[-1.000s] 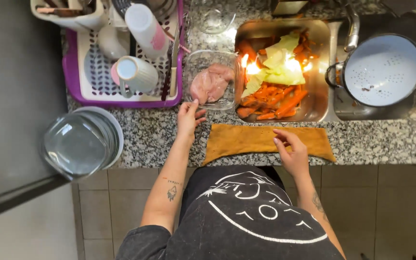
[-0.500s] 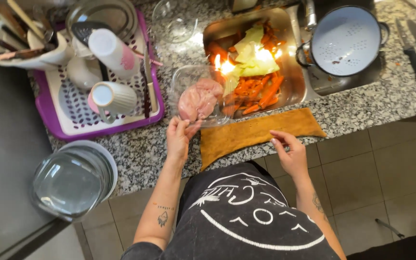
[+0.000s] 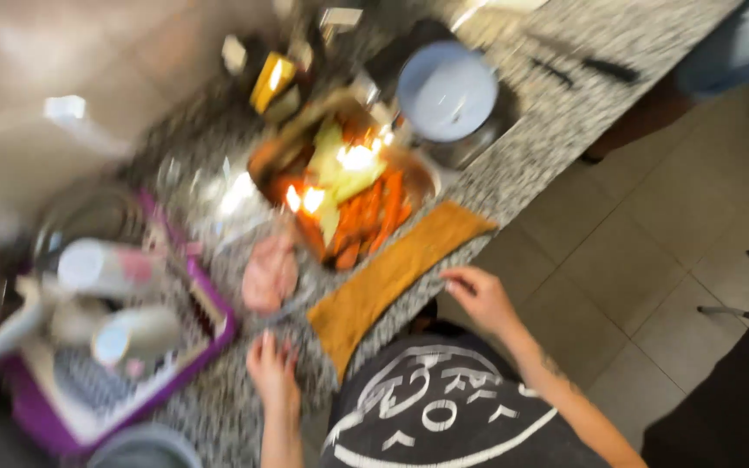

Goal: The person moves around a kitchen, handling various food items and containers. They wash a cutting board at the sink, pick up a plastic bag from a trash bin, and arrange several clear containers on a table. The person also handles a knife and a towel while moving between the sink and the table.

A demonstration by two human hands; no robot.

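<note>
At the far left a purple dish rack [image 3: 205, 347] sits on the speckled stone desk [image 3: 530, 165], holding pale cups and a white bottle with a pink cap, all blurred. Just right of it lies a clear dish of raw pink meat [image 3: 270, 276]. The left hand [image 3: 272, 371] rests flat on the desk below that dish, palm down, fingers stretched out and slightly spread, closed on nothing, forearm running straight down out of view. Beside it lies an orange-brown cloth [image 3: 392, 276], a long strip whose long axis runs on a slant from lower left, near the left hand, up to the right toward the desk edge. Above the cloth a metal sink tray [image 3: 348, 195] holds orange carrot pieces and pale green leaves. A yellow package [image 3: 270, 80] stands behind it, its print unreadable. The right hand [image 3: 478, 299] hovers at the cloth's right edge, fingers loosely curled; whether they touch the cloth is unclear. Up right stands a pale blue pot [image 3: 446, 91].
</note>
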